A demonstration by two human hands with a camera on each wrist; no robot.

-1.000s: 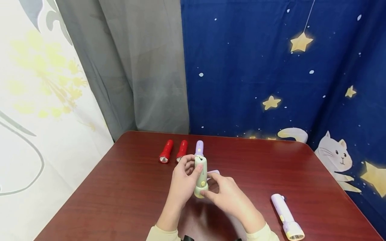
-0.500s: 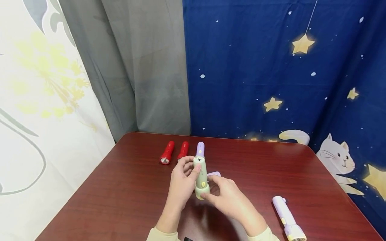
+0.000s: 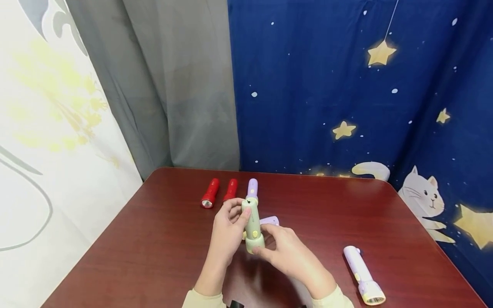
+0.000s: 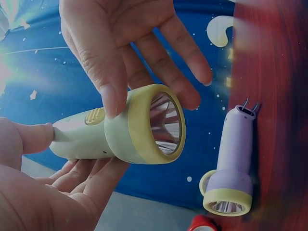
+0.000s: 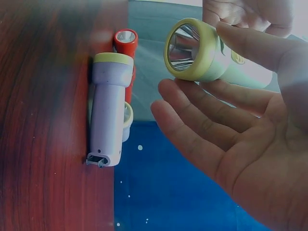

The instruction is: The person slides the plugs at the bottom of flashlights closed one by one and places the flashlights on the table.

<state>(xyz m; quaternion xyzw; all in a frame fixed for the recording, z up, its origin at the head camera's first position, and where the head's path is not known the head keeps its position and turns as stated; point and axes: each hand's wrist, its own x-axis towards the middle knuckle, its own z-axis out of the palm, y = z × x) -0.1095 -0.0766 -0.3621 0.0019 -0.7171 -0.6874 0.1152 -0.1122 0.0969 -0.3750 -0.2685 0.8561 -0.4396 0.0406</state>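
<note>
A pale green flashlight (image 3: 252, 226) with a yellow rim is held above the table, lens toward me. My left hand (image 3: 236, 214) grips its body, thumb along the side. My right hand (image 3: 265, 248) pinches the head: the thumb lies on the yellow rim (image 4: 144, 125) and the fingers pass underneath (image 5: 192, 48). The lens looks unlit. A purple flashlight (image 4: 231, 168) lies on the table just beyond the hands, also in the right wrist view (image 5: 108, 106).
Two red flashlights (image 3: 210, 199) (image 3: 231, 190) and a purple one (image 3: 252, 188) lie in a row at the far side of the dark red table (image 3: 154, 239). A white and purple flashlight (image 3: 363, 276) lies at the front right. Curtains hang behind.
The green flashlight has tipped a little, its tail leaning further left. Both hands keep their hold; nothing on the table has moved.
</note>
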